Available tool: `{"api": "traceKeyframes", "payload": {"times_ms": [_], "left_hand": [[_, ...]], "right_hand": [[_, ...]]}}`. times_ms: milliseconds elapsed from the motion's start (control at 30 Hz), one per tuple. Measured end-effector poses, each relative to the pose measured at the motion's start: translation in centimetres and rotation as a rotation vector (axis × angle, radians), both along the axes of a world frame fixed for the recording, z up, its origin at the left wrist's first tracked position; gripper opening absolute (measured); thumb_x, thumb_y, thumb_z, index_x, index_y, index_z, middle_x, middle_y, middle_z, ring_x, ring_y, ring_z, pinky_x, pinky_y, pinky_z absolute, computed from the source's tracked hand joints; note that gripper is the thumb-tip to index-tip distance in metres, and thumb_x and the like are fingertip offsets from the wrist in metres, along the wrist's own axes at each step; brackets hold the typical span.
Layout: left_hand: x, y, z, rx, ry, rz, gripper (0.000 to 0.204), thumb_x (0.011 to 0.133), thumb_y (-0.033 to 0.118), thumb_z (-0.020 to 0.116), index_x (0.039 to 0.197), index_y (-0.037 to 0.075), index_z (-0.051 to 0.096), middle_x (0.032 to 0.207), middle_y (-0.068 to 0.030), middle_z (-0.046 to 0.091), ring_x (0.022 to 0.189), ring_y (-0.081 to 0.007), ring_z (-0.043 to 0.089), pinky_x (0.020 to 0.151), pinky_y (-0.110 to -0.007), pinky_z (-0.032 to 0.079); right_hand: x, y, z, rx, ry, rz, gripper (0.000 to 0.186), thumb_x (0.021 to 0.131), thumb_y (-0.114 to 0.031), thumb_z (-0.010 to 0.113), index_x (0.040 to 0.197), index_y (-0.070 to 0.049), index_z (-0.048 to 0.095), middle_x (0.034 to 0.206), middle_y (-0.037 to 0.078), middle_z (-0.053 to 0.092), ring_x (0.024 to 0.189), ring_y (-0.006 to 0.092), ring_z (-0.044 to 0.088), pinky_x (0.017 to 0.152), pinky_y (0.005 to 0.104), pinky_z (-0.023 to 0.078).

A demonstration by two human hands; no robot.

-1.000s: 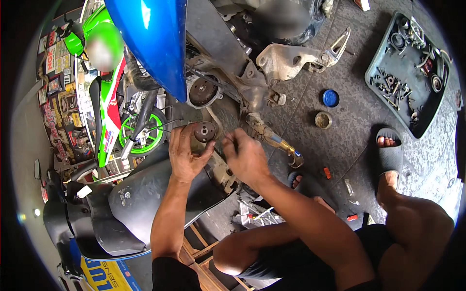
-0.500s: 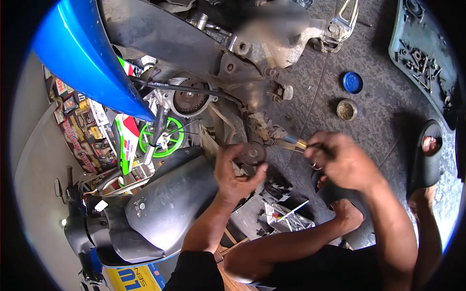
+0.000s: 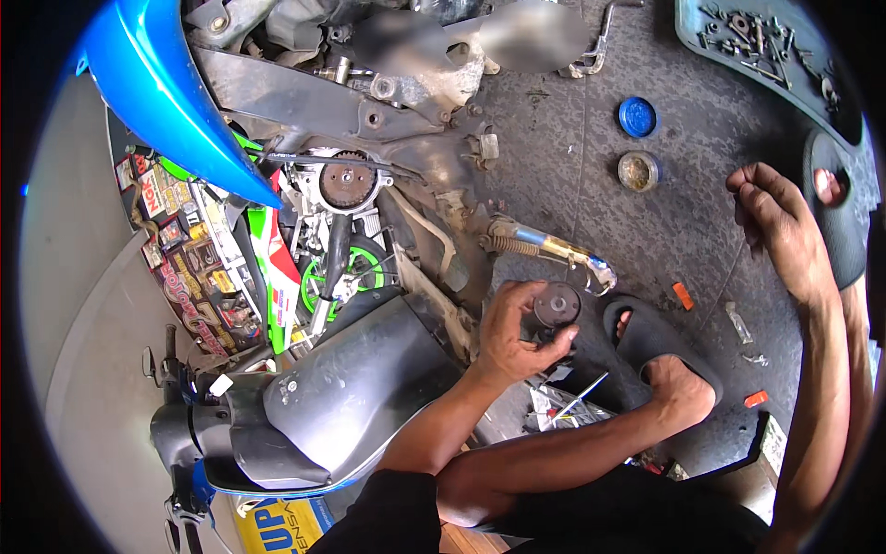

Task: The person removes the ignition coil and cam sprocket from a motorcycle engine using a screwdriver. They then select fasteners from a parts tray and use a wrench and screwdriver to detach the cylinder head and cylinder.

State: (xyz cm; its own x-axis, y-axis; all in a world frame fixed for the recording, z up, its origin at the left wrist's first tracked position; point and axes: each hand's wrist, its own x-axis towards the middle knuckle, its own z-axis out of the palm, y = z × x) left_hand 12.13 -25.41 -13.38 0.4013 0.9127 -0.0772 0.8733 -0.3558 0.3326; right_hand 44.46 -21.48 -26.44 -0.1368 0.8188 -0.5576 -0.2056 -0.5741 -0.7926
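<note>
In my left hand (image 3: pixel 513 331) is a round dark metal disc (image 3: pixel 557 305) with small holes in its face, gripped by its edge between thumb and fingers. It is held just below the motorcycle's side stand (image 3: pixel 554 247), a bluish metal leg with a spring beside it. My right hand (image 3: pixel 780 226) is raised over the floor at the right, near a black sandal. Its fingers are bent and drawn together; whether anything small is between them is hidden. A larger round toothed part (image 3: pixel 347 182) sits in the opened engine side.
A blue lid (image 3: pixel 638 117) and a round tin (image 3: pixel 638 172) lie on the dark floor. A grey tray (image 3: pixel 784 85) holds several bolts. Orange pieces (image 3: pixel 682 295) and a clear wrapper (image 3: pixel 738 323) are near my sandalled foot (image 3: pixel 664 360). A scooter (image 3: pixel 341 388) stands at left.
My right hand has moved away from the side stand toward the far right. My left hand, still holding the disc, is further right and lower. The whole view has shifted.
</note>
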Motion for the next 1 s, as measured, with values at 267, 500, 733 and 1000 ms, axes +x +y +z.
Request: {"api": "traceKeyframes", "payload": {"times_ms": [267, 500, 733, 1000], "left_hand": [[-5.1, 9.9, 9.2, 0.787, 0.521, 0.015, 0.06, 0.068, 0.016, 0.085, 0.122, 0.003, 0.061, 0.133, -0.0216, 0.046, 0.123, -0.0386, 0.045, 0.102, -0.049, 0.039], [-4.5, 15.3, 10.5, 0.812, 0.689, -0.031, 0.061, 0.069, 0.02, 0.084, 0.126, 0.017, 0.064, 0.14, -0.0237, 0.044, 0.13, -0.0432, 0.037, 0.108, -0.054, 0.032], [-6.6, 16.3, 10.9, 0.869, 0.683, -0.02, 0.059, 0.071, 0.018, 0.08, 0.128, 0.015, 0.062, 0.136, -0.0237, 0.048, 0.124, -0.0434, 0.042, 0.108, -0.052, 0.033], [-5.9, 16.0, 12.5, 0.702, 0.75, -0.065, 0.054, 0.076, 0.019, 0.076, 0.128, 0.017, 0.064, 0.134, -0.0241, 0.046, 0.122, -0.0427, 0.044, 0.101, -0.053, 0.037]], "right_hand": [[-2.7, 0.8, 3.0, 0.062, 0.213, 0.162, 0.022, 0.09, -0.011, 0.051, 0.108, 0.001, 0.055, 0.083, 0.006, 0.062, 0.068, 0.011, 0.055, 0.06, 0.0259, 0.047], [-11.0, -1.1, 7.8, 0.353, 0.346, 0.216, 0.028, 0.089, -0.013, 0.055, 0.108, 0.007, 0.059, 0.09, 0.014, 0.069, 0.082, 0.0216, 0.067, 0.077, 0.0342, 0.054], [-19.1, 4.5, 15.4, 0.633, 0.189, 0.219, 0.024, 0.089, -0.013, 0.056, 0.107, 0.002, 0.061, 0.098, 0.029, 0.068, 0.097, 0.0431, 0.067, 0.086, 0.049, 0.051], [-26.4, 9.3, 16.3, 0.625, 0.016, 0.208, 0.069, 0.088, -0.013, 0.054, 0.152, -0.002, 0.031, 0.102, 0.035, 0.065, 0.098, 0.0475, 0.065, 0.092, 0.0512, 0.05]]}}
